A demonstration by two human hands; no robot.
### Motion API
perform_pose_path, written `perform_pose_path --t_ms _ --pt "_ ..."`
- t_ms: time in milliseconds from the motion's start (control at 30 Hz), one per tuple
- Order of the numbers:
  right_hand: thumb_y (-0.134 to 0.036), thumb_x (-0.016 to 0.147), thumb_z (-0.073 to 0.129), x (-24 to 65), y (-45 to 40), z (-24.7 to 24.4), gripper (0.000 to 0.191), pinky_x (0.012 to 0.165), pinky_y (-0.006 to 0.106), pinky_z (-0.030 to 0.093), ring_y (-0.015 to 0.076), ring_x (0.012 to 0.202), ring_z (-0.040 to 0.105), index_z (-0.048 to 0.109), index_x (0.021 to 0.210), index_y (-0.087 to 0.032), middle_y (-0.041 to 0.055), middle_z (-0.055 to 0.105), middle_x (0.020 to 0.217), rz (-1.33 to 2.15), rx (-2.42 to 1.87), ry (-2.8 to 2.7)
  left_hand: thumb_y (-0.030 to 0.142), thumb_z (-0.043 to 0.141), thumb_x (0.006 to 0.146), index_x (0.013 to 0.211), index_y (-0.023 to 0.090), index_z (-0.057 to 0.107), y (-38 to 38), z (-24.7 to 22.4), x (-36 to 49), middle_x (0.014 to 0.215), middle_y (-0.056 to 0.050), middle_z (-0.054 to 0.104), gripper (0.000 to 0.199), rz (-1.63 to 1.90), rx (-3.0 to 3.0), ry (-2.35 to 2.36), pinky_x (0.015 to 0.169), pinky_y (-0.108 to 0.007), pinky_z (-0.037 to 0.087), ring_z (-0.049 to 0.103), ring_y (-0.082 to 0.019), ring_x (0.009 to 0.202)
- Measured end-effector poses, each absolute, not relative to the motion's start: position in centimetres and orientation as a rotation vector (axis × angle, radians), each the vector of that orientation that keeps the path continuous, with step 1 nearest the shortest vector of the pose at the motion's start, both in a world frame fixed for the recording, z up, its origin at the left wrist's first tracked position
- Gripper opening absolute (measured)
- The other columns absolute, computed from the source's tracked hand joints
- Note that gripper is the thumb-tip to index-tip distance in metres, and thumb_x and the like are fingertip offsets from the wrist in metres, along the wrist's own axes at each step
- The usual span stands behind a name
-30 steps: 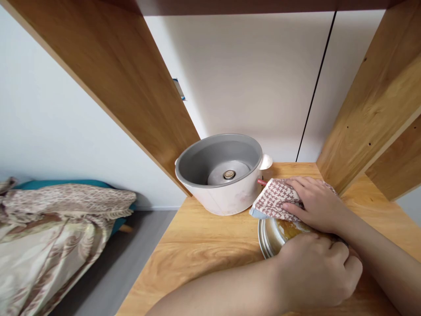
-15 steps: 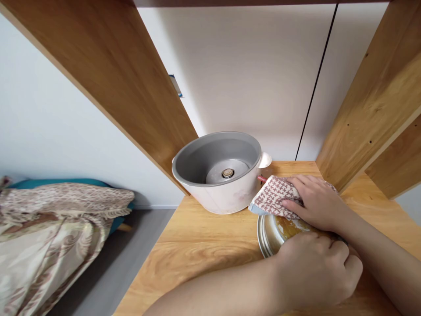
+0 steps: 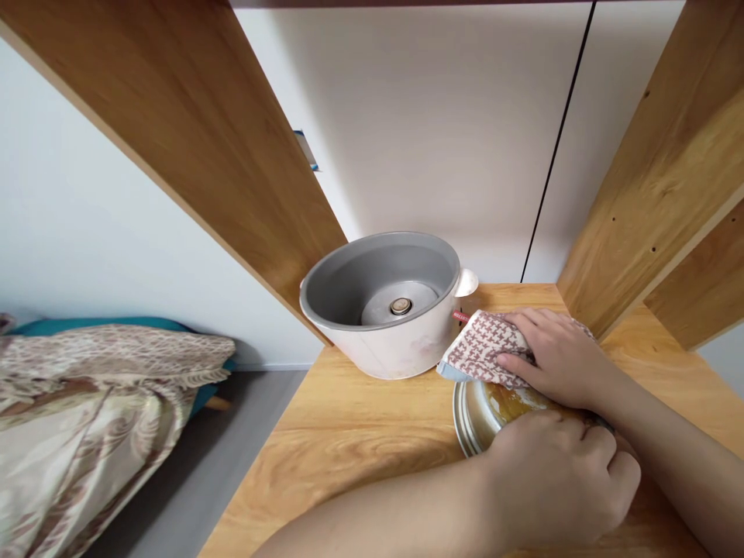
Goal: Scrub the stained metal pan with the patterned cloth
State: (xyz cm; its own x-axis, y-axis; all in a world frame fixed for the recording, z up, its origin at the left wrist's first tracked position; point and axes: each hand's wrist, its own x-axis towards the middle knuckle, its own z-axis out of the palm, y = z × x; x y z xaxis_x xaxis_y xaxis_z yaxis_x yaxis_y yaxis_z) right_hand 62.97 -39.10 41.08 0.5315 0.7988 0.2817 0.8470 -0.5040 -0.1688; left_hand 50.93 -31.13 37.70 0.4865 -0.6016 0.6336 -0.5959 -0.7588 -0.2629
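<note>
Foremost, my left grip curls over the near side of a metal pot, which seems bottom-up, well in from the left edge of the worktop; the fingertips are hidden, so I cannot tell what they close on. Just beyond, my right grip lies over a patterned cloth at the pot's far side, thumb apart from fingers; whether it pinches the fabric I cannot tell. Farther off, a white cooker body stands upright and open-topped by the worktop's far left corner, apart from both my grips. Compared with the earlier frame, my view alone has shifted slightly, setting the cooker body a little further left; grips, cloth and pot keep their arrangement, so the handling stands, I judge, at the same point.
</note>
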Motion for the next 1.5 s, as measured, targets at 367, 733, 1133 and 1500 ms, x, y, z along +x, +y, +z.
perform_pose_path --t_ms 367,733,1133,1500 --pt "-0.054 0.102 0.055 63.1 -39.13 40.97 0.043 0.097 0.05 0.048 0.0338 0.117 0.063 0.061 0.128 -0.02 0.0126 0.07 0.128 -0.237 -2.503 -1.375 0.019 0.062 0.086 0.072 0.02 0.046 -31.33 37.39 51.04 0.068 0.001 0.043 0.021 -1.338 -2.712 1.033 0.049 -0.032 0.022 0.044 -0.013 0.056" --pt "-0.053 0.102 0.054 63.08 -39.18 40.9 0.042 0.093 0.049 0.049 0.0347 0.117 0.064 0.063 0.128 -0.021 0.0136 0.071 0.129 -0.246 -2.514 -1.37 0.017 0.06 0.087 0.071 0.02 0.045 -31.23 37.53 50.98 0.067 0.001 0.044 0.022 -1.287 -2.705 1.031 0.049 -0.032 0.021 0.044 -0.013 0.055" --pt "-0.057 0.102 0.052 63.25 -39.18 40.83 0.045 0.091 0.049 0.05 0.0349 0.115 0.065 0.064 0.124 -0.019 0.0149 0.07 0.129 -0.264 -2.513 -1.392 0.018 0.062 0.085 0.071 0.02 0.045 -31.24 37.71 51.02 0.067 0.001 0.042 0.022 -1.333 -2.705 1.024 0.049 -0.031 0.022 0.042 -0.012 0.055" --pt "-0.054 0.102 0.053 63.03 -39.03 41.34 0.043 0.093 0.05 0.049 0.0348 0.116 0.065 0.064 0.125 -0.019 0.0148 0.071 0.128 -0.224 -2.538 -1.369 0.015 0.059 0.086 0.07 0.02 0.044 -31.29 37.67 51.09 0.066 0.001 0.041 0.023 -1.316 -2.724 1.032 0.051 -0.032 0.021 0.042 -0.013 0.055"
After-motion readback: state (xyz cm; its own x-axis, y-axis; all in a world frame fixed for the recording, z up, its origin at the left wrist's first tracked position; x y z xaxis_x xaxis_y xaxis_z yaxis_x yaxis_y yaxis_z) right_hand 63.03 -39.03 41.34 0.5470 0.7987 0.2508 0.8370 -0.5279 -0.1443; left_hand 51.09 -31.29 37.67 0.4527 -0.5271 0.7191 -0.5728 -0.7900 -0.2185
